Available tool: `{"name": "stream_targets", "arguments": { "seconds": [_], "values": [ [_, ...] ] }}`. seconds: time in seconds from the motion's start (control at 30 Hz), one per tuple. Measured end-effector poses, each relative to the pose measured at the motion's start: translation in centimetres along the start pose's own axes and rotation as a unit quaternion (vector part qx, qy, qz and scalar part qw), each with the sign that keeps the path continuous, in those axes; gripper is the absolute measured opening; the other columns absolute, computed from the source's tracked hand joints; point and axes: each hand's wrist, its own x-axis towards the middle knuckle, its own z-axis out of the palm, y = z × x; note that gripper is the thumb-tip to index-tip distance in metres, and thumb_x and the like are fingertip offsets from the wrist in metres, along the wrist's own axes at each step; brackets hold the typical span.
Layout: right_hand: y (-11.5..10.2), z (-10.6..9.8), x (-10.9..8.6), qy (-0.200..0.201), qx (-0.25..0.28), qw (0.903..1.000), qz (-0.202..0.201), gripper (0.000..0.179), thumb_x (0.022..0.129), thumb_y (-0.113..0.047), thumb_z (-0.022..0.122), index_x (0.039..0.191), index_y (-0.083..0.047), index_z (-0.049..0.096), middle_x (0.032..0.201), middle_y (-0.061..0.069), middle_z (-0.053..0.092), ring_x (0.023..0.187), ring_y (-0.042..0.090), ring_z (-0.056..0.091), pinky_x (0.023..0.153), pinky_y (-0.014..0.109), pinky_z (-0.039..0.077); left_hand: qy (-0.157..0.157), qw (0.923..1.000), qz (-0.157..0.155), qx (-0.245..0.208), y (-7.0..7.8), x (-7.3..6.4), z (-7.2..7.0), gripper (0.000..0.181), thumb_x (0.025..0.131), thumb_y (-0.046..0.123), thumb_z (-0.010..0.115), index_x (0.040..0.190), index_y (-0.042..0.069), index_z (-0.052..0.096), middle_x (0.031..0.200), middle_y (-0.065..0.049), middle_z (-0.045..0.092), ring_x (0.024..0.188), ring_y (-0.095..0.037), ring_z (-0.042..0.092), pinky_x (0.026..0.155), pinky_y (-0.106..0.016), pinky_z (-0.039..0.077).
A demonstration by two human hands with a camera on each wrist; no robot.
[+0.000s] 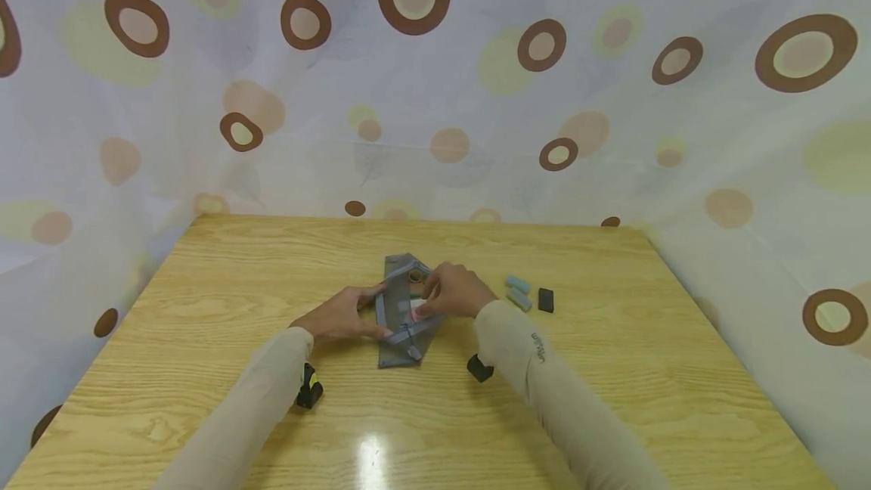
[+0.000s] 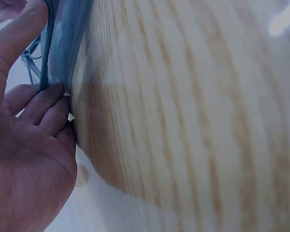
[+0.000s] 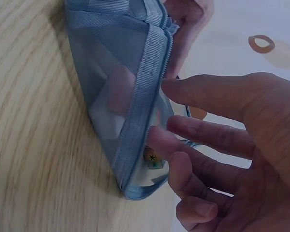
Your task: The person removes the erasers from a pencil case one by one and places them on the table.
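A grey-blue mesh zipper pouch (image 1: 391,308) lies on the table with its zipper undone. My left hand (image 1: 343,316) grips the pouch's left side, thumb near the front and fingers farther back. In the left wrist view, the fingertips curl against the pouch's edge. My right hand (image 1: 457,289) is at the pouch's mouth. In the right wrist view its fingers are loosely bent, some reaching inside, the thumb at the zipper edge; nothing shows pinched between them. Through the mesh appear a pink-and-white piece (image 3: 121,89) and a small yellow-green patterned piece (image 3: 153,158). A round brown-rimmed thing (image 1: 416,276) shows in the opening.
Right of the pouch lie two short pale blue-grey rolls (image 1: 517,283) and a dark rectangular block (image 1: 546,300). Black wrist-worn devices (image 1: 480,368) sit below the sleeves. The wooden table (image 1: 272,248) meets a circle-patterned curtain (image 1: 408,97) at the back and sides.
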Motion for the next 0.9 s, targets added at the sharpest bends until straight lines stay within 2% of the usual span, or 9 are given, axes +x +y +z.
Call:
{"name": "stream_targets", "arguments": {
  "seconds": [0.13, 0.4, 0.53, 0.67, 0.9],
  "values": [
    [-0.2, 0.4, 0.1, -0.006, -0.02, 0.9997, 0.01, 0.029, 0.084, -0.029, 0.086, 0.101, -0.007, 0.077, 0.1, 0.005, 0.074, 0.085, 0.02, 0.069, 0.079, 0.04, 0.06, 0.001, 1.0, 0.004, 0.007, -0.1, 0.1, 0.1, 0.1, 0.084, 0.033, 0.086, 0.158, -0.001, 0.028, 0.162, -0.023, 0.025, 0.15, -0.04, 0.021, 0.121, -0.052, 0.024],
    [-0.1, 1.3, 0.5, -0.006, -0.048, 0.9988, 0.004, 0.022, 0.086, -0.027, 0.084, 0.098, -0.009, 0.079, 0.115, 0.011, 0.073, 0.091, 0.024, 0.07, 0.082, 0.04, 0.059, 0.005, 0.9998, 0.012, 0.016, -0.3, 0.1, 0.1, 0.098, 0.084, 0.032, 0.085, 0.157, -0.003, 0.029, 0.162, -0.023, 0.026, 0.15, -0.038, 0.023, 0.121, -0.05, 0.026],
    [0.0, 1.4, 0.6, -0.003, -0.048, 0.9988, 0.01, 0.02, 0.086, -0.026, 0.084, 0.097, -0.01, 0.079, 0.119, 0.011, 0.072, 0.091, 0.022, 0.069, 0.081, 0.039, 0.059, 0.006, 0.9998, 0.012, 0.017, -0.2, 0.2, 0.2, 0.098, 0.084, 0.032, 0.085, 0.157, -0.002, 0.029, 0.162, -0.021, 0.027, 0.15, -0.037, 0.023, 0.121, -0.049, 0.026],
    [0.0, 1.3, 0.5, -0.002, -0.037, 0.9992, 0.017, 0.02, 0.086, -0.027, 0.084, 0.096, -0.01, 0.078, 0.114, 0.009, 0.073, 0.086, 0.02, 0.068, 0.079, 0.038, 0.059, 0.007, 0.9998, 0.013, 0.014, -0.1, 0.2, 0.2, 0.098, 0.084, 0.032, 0.086, 0.157, -0.002, 0.03, 0.162, -0.021, 0.027, 0.15, -0.036, 0.023, 0.121, -0.048, 0.026],
    [0.1, 1.0, 0.3, 0.014, -0.056, 0.9976, 0.039, 0.018, 0.086, -0.028, 0.083, 0.092, -0.012, 0.078, 0.126, 0.008, 0.068, 0.098, 0.026, 0.068, 0.082, 0.041, 0.058, 0.004, 0.9999, 0.008, 0.007, -0.1, 0.1, 0.2, 0.098, 0.085, 0.031, 0.085, 0.157, -0.002, 0.028, 0.162, -0.021, 0.026, 0.151, -0.037, 0.022, 0.121, -0.05, 0.025]
  ]
}}
